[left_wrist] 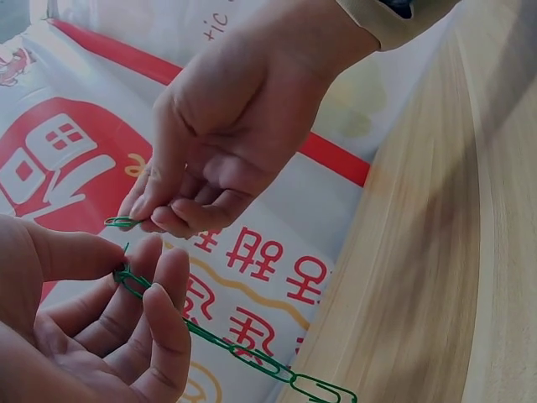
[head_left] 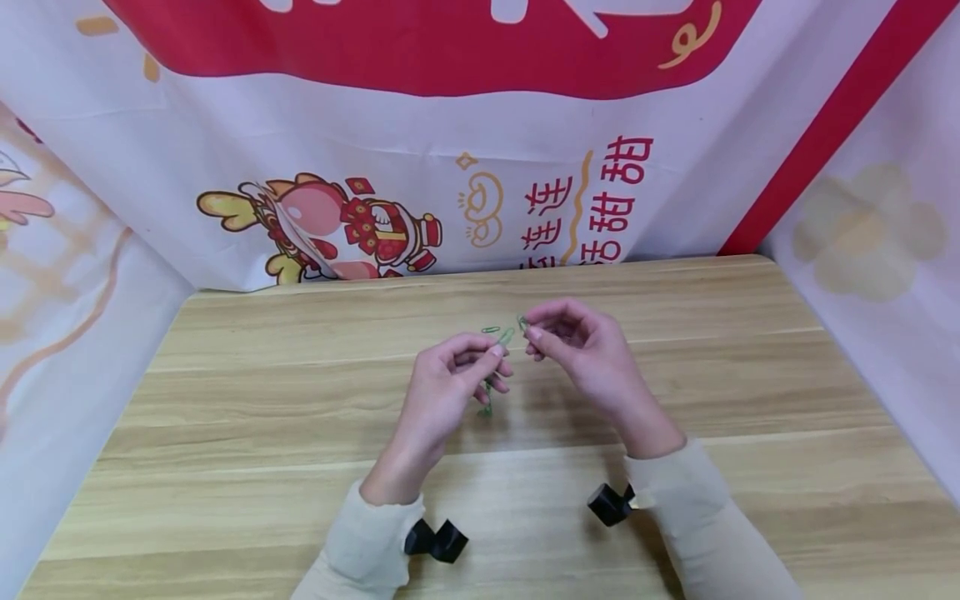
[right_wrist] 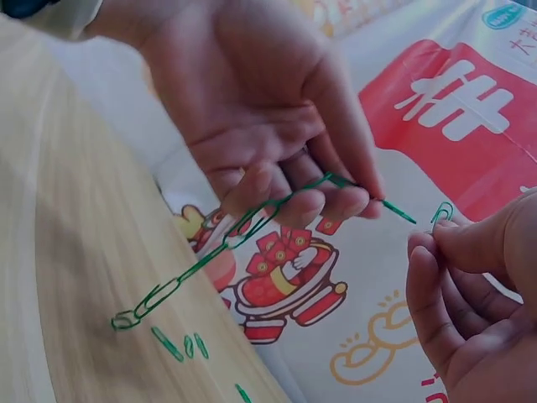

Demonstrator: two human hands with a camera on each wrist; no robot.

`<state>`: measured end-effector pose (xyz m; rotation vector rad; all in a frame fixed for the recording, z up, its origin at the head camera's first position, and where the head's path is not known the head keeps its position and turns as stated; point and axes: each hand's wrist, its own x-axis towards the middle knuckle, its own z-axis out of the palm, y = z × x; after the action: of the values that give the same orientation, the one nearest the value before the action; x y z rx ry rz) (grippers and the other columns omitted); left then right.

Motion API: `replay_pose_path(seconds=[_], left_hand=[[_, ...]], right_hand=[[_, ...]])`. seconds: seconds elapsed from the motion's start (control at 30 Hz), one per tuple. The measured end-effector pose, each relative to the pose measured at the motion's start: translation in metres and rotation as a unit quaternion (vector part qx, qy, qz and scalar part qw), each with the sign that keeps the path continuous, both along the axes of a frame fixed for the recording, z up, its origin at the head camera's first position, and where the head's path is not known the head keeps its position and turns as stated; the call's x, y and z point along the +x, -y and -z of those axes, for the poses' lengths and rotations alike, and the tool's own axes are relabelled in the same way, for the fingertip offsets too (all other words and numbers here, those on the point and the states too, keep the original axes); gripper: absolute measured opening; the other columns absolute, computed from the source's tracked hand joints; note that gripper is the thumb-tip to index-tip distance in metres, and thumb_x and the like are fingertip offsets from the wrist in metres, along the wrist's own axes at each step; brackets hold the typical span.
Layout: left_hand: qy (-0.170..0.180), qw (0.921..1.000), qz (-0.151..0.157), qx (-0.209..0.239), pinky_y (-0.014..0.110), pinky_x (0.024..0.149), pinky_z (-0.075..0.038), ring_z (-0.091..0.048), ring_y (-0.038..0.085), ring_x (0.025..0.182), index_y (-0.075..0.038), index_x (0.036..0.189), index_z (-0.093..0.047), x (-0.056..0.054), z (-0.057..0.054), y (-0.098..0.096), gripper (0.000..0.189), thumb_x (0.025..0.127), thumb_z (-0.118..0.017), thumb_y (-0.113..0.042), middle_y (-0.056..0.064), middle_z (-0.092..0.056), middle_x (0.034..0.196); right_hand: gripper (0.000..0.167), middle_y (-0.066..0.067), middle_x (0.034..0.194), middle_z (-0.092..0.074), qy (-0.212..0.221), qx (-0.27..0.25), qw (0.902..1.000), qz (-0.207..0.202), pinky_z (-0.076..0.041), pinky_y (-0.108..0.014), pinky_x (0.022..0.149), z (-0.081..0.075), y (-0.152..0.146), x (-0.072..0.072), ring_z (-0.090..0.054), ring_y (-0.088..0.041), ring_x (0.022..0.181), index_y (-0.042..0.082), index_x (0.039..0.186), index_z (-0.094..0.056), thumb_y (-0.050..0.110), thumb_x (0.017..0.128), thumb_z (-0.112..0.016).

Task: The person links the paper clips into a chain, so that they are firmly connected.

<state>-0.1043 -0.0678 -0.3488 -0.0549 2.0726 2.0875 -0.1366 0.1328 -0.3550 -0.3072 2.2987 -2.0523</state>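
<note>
Over the counter [head_left: 262, 400], the left hand [head_left: 448, 377] pinches a green paperclip chain [right_wrist: 203, 264]; just right, the right hand [head_left: 591, 348] pinches a single clip [right_wrist: 443, 211].

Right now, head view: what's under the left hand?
Table and part of a green paperclip chain show beneath the left hand; its fingers hide another stretch of chain.

Paperclips [right_wrist: 167, 343] on table [head_left: 225, 467], some apparently below hands [head_left: 448, 377] [head_left: 591, 350]

I see plain cream long sleeves [head_left: 360, 550], their loose cuffs [head_left: 667, 475] ending well behind the bare fingers [head_left: 561, 308]; a small black wrist camera [head_left: 450, 542], blocky and angular, juts from each cuff's inner side.
</note>
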Motion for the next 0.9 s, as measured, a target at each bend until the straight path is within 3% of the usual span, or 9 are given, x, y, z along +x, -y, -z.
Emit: replay_pose_path(seconds=[0.2,0.43,0.67,0.9], left_hand=[[0.006,0.9999,0.007,0.013,0.024,0.064,-0.055,-0.072,0.015,0.077,-0.002,0.112,-0.075,-0.0009,0.0000,-0.0018,0.014,0.105,-0.069,-0.013,0.004,-0.077,0.089],[0.010,0.9995,0.016,0.024,0.023,0.064,-0.054,-0.071,0.014,0.075,0.004,0.113,-0.073,-0.0013,0.0010,-0.0012,0.018,0.104,-0.069,-0.011,0.002,-0.076,0.087],[0.012,0.9990,0.014,0.040,0.023,0.064,-0.053,-0.071,0.015,0.074,0.000,0.112,-0.075,-0.0016,0.0013,0.0010,0.016,0.105,-0.068,-0.012,0.003,-0.076,0.088],[0.015,0.9983,0.007,0.057,0.022,0.062,-0.051,-0.070,0.014,0.072,-0.002,0.116,-0.076,-0.0016,0.0001,0.0029,0.016,0.105,-0.068,-0.012,0.002,-0.077,0.088]], right_hand=[[0.019,-0.017,0.106,-0.073,-0.057,0.011,0.9983,-0.003,-0.064,-0.026,0.078,0.0021,0.0036,0.0015,-0.071,-0.013,0.085,-0.002,0.117,-0.073,-0.004,0.098,-0.073],[0.016,-0.016,0.105,-0.074,-0.075,0.029,0.9968,0.000,-0.062,-0.026,0.076,0.0046,0.0044,0.0016,-0.070,-0.015,0.085,0.000,0.114,-0.074,-0.002,0.098,-0.073],[0.014,-0.014,0.102,-0.075,-0.099,0.047,0.9940,0.000,-0.060,-0.025,0.072,0.0081,0.0035,0.0002,-0.069,-0.017,0.083,0.003,0.112,-0.075,-0.002,0.099,-0.074],[0.014,-0.013,0.103,-0.077,-0.109,0.064,0.9919,-0.007,-0.062,-0.027,0.077,0.0094,0.0012,-0.0004,-0.071,-0.017,0.085,0.004,0.110,-0.076,-0.002,0.099,-0.073]])
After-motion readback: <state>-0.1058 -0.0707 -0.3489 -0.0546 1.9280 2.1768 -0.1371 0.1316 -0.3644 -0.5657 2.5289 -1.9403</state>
